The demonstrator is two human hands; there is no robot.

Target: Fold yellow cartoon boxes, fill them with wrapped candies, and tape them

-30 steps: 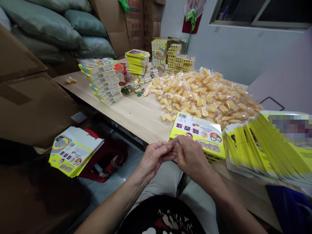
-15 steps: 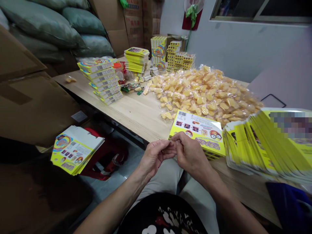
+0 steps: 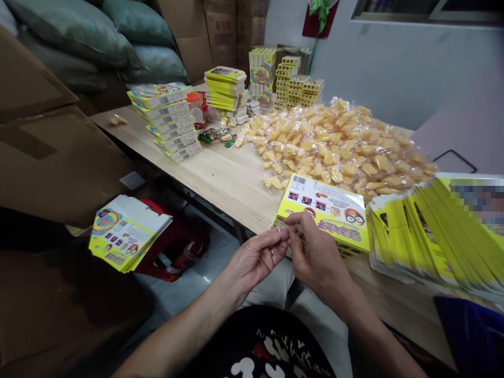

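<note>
Left side: grey-green sacks [image 3: 74, 34] heaped near upright brown cardboard boxes [image 3: 221, 39]. Pale wall [image 3: 378, 68] bears a window [image 3: 417, 10] (panes dark from where I stand). Orange-lidded jar [image 3: 195, 109] noted beside a red basket [image 3: 202, 98]; green plastic [image 3: 321, 13] hangs against a red panel [image 3: 331, 21].

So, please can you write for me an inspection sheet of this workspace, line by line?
Surface: pale wooden table, bare strip in the middle.
Things: printed yellow-and-white boxes just beyond the hands; large pile of wrapped yellow pieces behind.
Clutter: orange-lidded jar behind the left box stack; loose wrapped piece near the far left edge.
Hands: left and right meet at the fingertips; anything pinched is too small to identify.
Cables: nothing seen.
Surroundings: cartons and filled sacks left; red stool bearing flat printed card.
</note>
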